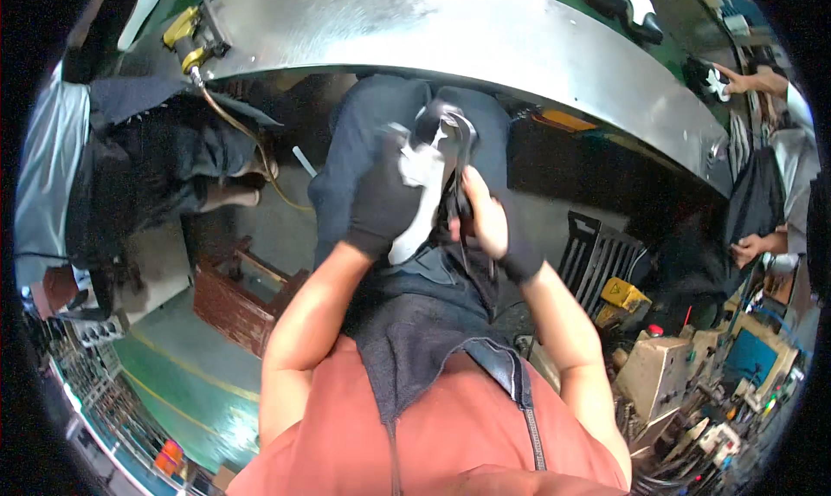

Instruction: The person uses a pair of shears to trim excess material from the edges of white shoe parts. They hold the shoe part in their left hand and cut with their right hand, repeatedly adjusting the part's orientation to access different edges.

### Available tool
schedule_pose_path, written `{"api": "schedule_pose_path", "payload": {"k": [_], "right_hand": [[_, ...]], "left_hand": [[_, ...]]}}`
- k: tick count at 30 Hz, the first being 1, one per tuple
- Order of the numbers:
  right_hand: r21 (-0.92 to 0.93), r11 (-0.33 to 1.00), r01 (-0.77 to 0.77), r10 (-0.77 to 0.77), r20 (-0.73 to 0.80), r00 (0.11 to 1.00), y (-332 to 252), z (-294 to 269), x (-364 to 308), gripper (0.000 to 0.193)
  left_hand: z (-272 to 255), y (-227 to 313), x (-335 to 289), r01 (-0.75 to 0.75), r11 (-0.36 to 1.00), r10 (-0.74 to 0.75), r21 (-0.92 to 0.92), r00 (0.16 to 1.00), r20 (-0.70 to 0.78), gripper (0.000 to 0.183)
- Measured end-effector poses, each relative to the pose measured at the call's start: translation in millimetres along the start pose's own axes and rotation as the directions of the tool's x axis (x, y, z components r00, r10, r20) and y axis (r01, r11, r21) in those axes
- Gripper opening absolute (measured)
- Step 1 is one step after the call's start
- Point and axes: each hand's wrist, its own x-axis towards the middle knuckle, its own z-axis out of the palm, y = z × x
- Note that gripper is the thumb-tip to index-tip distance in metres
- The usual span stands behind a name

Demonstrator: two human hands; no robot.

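Over my lap, my left hand (381, 197), in a black glove, grips a white shoe last (419, 228). Its toe end points away from me and is smeared by motion. A dark shoe upper (465, 154) lies along the right side of the last, its edge standing up in a loop. My right hand (489, 217), bare-fingered with a dark wrist band, pinches this upper between thumb and fingers. A small pinkish piece (454, 228) shows beside the right fingers; what it is I cannot tell. A dark apron (407, 323) covers my lap.
A curved metal bench edge (415, 28) runs ahead of my knees, with a yellow air stapler (186, 41) and hose at left. Black-and-white shoes on lasts (636, 7) stand at upper right. Co-workers sit both sides. A wooden stool (238, 301) and machinery (662, 375) flank me.
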Motion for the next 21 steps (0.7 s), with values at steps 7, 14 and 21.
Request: {"api": "schedule_pose_path", "payload": {"k": [7,14,21], "right_hand": [[0.291,0.957,0.01,-0.071,0.198,0.978,13,-48,27,0.043],[-0.789,0.586,0.186,-0.028,0.21,0.977,-13,-47,-19,0.046],[-0.695,0.634,0.339,-0.512,-0.048,0.858,56,12,-8,0.037]], "left_hand": [[27,-33,-20,0.005,0.94,0.041,-0.342,0.991,0.129,0.064],[48,-30,-57,-0.123,0.988,0.123,-0.091,0.992,-0.007,0.054],[46,-58,-39,-0.067,0.973,0.085,-0.223,0.994,0.07,0.061]]}}
